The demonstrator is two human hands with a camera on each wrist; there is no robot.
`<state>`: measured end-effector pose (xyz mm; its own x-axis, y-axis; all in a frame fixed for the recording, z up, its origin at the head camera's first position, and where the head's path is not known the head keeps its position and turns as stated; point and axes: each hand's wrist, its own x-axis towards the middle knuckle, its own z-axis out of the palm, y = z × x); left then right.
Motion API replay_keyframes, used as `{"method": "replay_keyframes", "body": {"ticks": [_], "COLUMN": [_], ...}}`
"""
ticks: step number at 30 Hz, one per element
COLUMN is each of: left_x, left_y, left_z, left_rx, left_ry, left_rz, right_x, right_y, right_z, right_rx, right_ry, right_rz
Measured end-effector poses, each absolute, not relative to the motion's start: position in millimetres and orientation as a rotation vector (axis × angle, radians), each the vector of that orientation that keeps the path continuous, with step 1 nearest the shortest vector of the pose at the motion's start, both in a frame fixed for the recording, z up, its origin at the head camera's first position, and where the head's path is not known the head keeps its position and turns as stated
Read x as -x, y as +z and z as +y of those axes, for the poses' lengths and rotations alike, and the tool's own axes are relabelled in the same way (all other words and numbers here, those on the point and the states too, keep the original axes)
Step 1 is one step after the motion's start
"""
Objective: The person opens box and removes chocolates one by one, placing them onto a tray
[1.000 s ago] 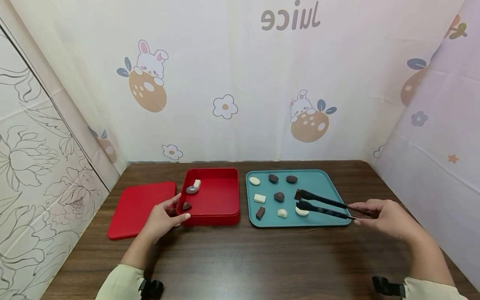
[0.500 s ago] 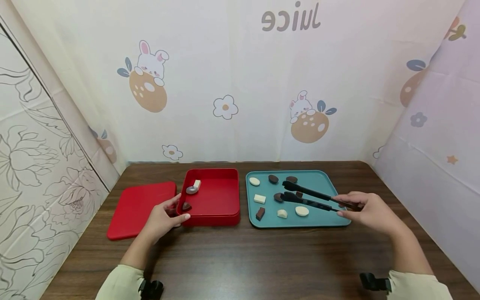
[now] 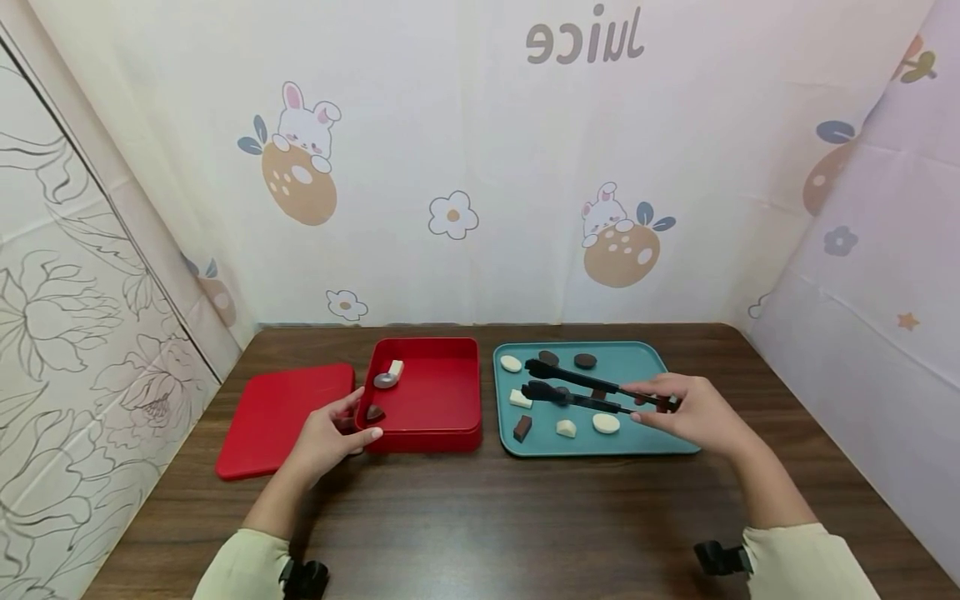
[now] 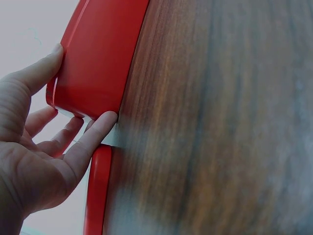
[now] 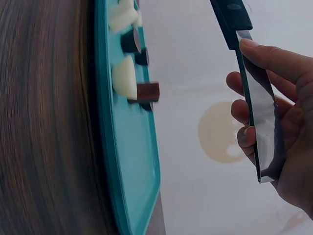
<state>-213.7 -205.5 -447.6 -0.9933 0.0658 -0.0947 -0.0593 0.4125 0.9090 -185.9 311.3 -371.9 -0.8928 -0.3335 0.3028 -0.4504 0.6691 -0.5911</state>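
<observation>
My left hand (image 3: 324, 442) holds the near left corner of a red box (image 3: 435, 396), thumb at the front and fingers along the left side. Inside the box lie a white block (image 3: 396, 367), a shiny silver oval piece (image 3: 386, 381) and a brown piece (image 3: 375, 412). My right hand (image 3: 693, 410) grips black-tipped metal tongs (image 5: 259, 103). Their arms stand apart over a teal tray (image 3: 660, 442) of chocolate-like pieces, with nothing visible between the tips. Nearest the tips is a white rectangular piece (image 3: 519, 400), partly covered. The tongs also partly hide several dark pieces.
A red lid (image 3: 281, 421) lies flat left of the box. On the tray's near side are a brown bar (image 3: 522, 428), a white chunk (image 3: 566, 428) and a white oval (image 3: 606, 423). A printed curtain (image 3: 480, 167) hangs behind the wooden table (image 3: 480, 525).
My right hand has carried the tongs leftward across the tray, from its right part to above the left-hand pieces. The left hand and the box have stayed in place.
</observation>
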Motion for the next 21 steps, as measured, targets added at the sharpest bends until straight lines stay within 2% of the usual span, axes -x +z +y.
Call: {"method": "replay_keyframes", "body": {"ticks": [21], "left_x": [215], "left_y": [-449], "left_z": [-207], "left_rx": [-0.01], "left_ry": [1.641], "left_rz": [2.534], "right_x": [214], "right_y": [-362], "right_z": [261], "right_rx": [-0.869], "right_ry": [0.972], "right_rz": [-2.725]}}
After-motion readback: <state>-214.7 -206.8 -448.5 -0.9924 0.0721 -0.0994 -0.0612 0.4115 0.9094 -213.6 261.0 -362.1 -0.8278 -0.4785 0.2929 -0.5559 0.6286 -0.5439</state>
